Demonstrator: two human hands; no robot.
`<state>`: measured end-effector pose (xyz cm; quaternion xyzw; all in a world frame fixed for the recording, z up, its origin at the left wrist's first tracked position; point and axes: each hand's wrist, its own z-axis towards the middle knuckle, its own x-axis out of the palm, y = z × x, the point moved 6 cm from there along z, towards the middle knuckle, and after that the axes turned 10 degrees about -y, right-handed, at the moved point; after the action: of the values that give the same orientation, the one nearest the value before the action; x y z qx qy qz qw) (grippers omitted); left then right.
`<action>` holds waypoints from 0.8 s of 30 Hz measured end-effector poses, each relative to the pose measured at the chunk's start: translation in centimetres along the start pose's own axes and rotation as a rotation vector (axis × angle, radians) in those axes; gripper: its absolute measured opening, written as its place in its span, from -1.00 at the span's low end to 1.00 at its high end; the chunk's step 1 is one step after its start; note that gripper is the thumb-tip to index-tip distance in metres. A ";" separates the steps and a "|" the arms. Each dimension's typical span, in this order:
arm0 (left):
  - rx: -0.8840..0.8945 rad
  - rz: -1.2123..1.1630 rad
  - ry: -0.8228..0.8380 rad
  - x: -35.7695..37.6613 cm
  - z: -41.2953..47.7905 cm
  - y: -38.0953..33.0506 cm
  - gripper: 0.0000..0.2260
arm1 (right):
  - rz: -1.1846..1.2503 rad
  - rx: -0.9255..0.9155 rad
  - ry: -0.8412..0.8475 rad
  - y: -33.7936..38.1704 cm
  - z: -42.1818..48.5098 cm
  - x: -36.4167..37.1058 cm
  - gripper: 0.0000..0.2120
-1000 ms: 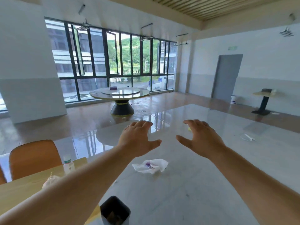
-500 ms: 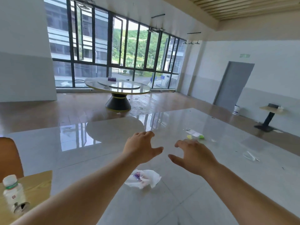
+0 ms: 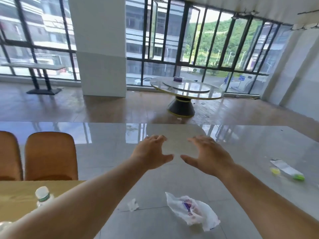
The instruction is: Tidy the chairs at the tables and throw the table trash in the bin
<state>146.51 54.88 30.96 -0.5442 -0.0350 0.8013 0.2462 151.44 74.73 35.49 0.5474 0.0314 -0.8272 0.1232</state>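
My left hand (image 3: 151,153) and my right hand (image 3: 208,156) are stretched out in front of me at chest height, fingers spread, holding nothing. Two orange chairs (image 3: 50,156) stand pushed against the far side of a wooden table (image 3: 20,194) at the lower left. A plastic water bottle (image 3: 43,196) stands on that table, partly hidden by my left forearm. A crumpled white plastic bag (image 3: 193,210) lies on the glossy floor below my hands, with a small scrap of tissue (image 3: 133,204) to its left.
More litter (image 3: 286,170) lies on the floor at the right. A round glass-topped table (image 3: 186,87) stands by the windows ahead. A white pillar (image 3: 101,47) rises at centre left, with a narrow table (image 3: 36,68) beyond it.
My view has swung left: the pillar and two chairs have come into sight, the door and right wall have left it. Both hands stay raised and spread.
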 end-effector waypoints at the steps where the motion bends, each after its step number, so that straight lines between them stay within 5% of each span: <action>1: -0.059 0.018 0.000 0.5 0.3 2.3 -0.29 | 0.028 -0.054 0.017 0.6 2.3 1.9 -0.21; 10: -0.818 0.286 -0.071 -3.2 -9.6 17.9 -0.31 | 0.354 -0.748 0.294 18.1 13.0 17.5 -0.24; 19: -1.454 0.485 -0.288 -10.3 -33.2 17.9 -0.25 | 0.554 -1.258 0.480 38.7 1.6 20.6 -0.25; 24: -1.715 0.362 -0.314 -5.2 -45.1 19.1 -0.20 | 0.503 -1.329 0.593 44.0 -5.4 25.4 -0.28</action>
<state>181.30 26.34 10.95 -0.4222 -0.5696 0.5915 -0.3840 157.38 28.90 13.75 0.5480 0.4280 -0.4001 0.5971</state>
